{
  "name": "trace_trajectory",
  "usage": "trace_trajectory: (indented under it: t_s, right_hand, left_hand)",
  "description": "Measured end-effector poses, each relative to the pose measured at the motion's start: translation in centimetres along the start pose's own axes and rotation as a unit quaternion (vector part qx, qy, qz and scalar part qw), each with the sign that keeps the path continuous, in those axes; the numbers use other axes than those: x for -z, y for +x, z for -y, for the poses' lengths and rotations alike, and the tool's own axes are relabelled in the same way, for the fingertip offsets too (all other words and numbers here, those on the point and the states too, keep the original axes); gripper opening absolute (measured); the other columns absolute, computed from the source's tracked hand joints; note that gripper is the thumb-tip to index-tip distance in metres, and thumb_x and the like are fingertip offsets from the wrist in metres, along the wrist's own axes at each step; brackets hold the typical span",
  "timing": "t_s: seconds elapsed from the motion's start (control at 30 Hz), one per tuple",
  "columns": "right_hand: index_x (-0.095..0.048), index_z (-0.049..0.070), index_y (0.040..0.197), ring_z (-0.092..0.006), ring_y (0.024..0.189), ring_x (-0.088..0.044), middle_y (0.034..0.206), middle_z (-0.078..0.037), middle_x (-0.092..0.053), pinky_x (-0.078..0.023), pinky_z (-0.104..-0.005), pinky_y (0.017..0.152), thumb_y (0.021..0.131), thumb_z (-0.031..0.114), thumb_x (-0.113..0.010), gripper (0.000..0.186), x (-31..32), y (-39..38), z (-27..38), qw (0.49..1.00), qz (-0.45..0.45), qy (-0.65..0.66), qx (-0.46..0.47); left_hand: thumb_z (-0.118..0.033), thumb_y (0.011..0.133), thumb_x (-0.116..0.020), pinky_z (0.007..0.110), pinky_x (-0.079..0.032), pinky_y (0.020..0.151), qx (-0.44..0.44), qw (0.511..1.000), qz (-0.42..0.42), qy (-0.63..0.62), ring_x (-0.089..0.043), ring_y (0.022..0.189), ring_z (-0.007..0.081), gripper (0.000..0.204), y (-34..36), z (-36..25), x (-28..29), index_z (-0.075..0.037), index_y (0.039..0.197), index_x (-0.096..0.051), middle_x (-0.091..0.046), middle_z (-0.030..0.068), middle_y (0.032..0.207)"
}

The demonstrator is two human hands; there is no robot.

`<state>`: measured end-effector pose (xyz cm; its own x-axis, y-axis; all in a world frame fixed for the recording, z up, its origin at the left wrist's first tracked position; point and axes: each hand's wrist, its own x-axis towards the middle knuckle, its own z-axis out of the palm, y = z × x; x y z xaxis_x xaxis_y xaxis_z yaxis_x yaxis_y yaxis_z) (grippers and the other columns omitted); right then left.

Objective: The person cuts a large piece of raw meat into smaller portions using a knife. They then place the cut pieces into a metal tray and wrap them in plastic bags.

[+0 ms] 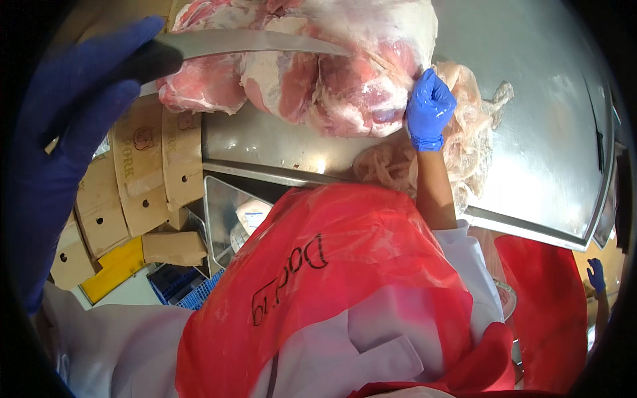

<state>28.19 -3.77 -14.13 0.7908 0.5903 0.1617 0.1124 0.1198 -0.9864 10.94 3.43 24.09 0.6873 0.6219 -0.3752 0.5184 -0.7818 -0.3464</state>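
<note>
Meat (358, 83) looks unwrapped beside plastic (468, 126), cutting seemingly undone, with our left hand (63, 99) gripping the knife (249, 41), our right hand (430, 109) fisted against the meat, contents unclear.

The raw meat (302, 76) lay in bulky lobes, pink and red with creamy white fat, its surface moist. The knife (255, 41), long-bladed and gently curved, extended from the meat's left side across its upper face, tip pointing right; contact with the meat was unclear.
</note>
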Motion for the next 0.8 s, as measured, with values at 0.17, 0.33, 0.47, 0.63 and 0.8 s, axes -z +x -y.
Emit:
trace_trajectory:
  t_s: [0.17,0.33,0.47,0.63,0.8]
  right_hand:
    - [-0.044,0.000,0.057,-0.0068,0.051,-0.030,0.050,-0.003,-0.035,-0.028,-0.0299,0.045,0.093,0.006,-0.057,0.038,0.2,-0.3,-0.4,0.999,0.007,0.005,0.046]
    - [-0.044,0.001,0.058,-0.0055,0.053,-0.030,0.052,0.001,-0.036,-0.027,-0.0279,0.045,0.094,0.006,-0.056,0.039,-0.1,0.5,-1.7,0.997,-0.069,0.031,0.001]
    - [-0.041,0.002,0.057,-0.0054,0.053,-0.028,0.052,0.002,-0.035,-0.026,-0.0273,0.045,0.094,0.005,-0.056,0.041,0.3,1.5,-1.2,0.998,-0.055,0.032,0.013]
    - [-0.039,0.004,0.054,-0.0053,0.052,-0.027,0.050,0.002,-0.033,-0.024,-0.0281,0.045,0.094,0.007,-0.057,0.044,0.3,2.4,-0.9,0.994,-0.081,-0.013,0.071]
    - [-0.044,0.003,0.054,-0.0051,0.052,-0.028,0.049,0.003,-0.036,-0.023,-0.0284,0.045,0.094,0.009,-0.059,0.043,0.8,3.6,-3.3,0.987,-0.147,-0.026,0.063]
  left_hand:
    - [-0.015,0.092,-0.062,0.031,-0.047,0.072,-0.005,1.000,0.004,0.011,-0.058,0.075,0.0213,0.040,2.4,-2.8,0.9,-0.008,0.132,-0.058,-0.066,0.0130,0.092]
    - [-0.013,0.091,-0.063,0.032,-0.047,0.069,0.034,0.999,0.011,-0.019,-0.059,0.073,0.0219,0.040,3.7,-3.6,1.4,-0.009,0.131,-0.059,-0.066,0.0137,0.090]
    - [-0.007,0.091,-0.062,0.031,-0.047,0.068,0.100,0.994,-0.015,-0.039,-0.057,0.071,0.0220,0.040,1.4,-4.3,-1.8,-0.009,0.130,-0.060,-0.064,0.0144,0.089]
    - [-0.006,0.090,-0.063,0.030,-0.048,0.075,0.167,0.959,-0.104,-0.203,-0.058,0.076,0.0198,0.042,-1.1,-4.9,-8.2,-0.011,0.131,-0.060,-0.065,0.0129,0.091]
    - [-0.004,0.086,-0.068,0.028,-0.049,0.070,0.217,0.940,-0.135,-0.224,-0.058,0.073,0.0166,0.046,-1.9,-6.5,-12.1,-0.012,0.130,-0.061,-0.064,0.0085,0.089]
